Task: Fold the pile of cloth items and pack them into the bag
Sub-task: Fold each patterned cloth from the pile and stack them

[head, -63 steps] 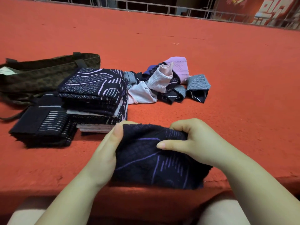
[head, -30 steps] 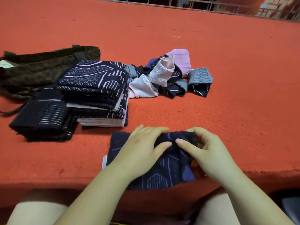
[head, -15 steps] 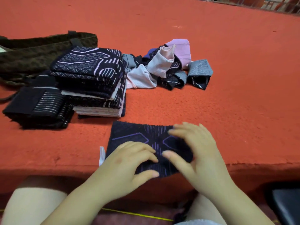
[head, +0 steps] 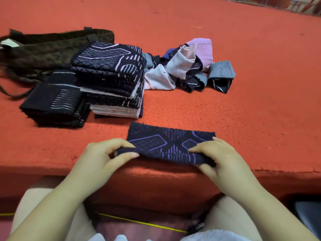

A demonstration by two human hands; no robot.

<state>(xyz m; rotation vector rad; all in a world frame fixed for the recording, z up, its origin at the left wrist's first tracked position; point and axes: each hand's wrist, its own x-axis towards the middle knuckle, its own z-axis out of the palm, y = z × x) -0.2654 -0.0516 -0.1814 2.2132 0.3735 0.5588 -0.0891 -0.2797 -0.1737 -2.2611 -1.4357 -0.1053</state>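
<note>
**Both hands lift the near edge of a dark patterned cloth**

At the far left of the red carpeted table (head: 243,119) lies a dark olive-brown fabric bag (head: 52,49), flat on its side with its straps trailing toward the table's left edge. Just in front of it sits a low stack of folded black cloths with thin white stripes (head: 53,105), and touching that stack on its right is a taller pile of folded navy cloths with white geometric lines (head: 111,73), pale layers showing near its bottom.

Nearer to the person, the left hand (head: 102,159) pinches the near left corner of a dark navy rectangular cloth with purple line patterns (head: 166,143), thumb on top and fingers curled beneath. This cloth lies close to the table's front edge, its far edge flat on the carpet and its near edge raised off it. The right hand (head: 217,157) grips the near right corner the same way, fingers over the top and thumb tucked under.

Farther back, to the right of the tall pile, a loose heap of unfolded cloths in pink, lilac, grey and black (head: 187,66) rests on the carpet, a grey-and-black piece at its right end.
</note>
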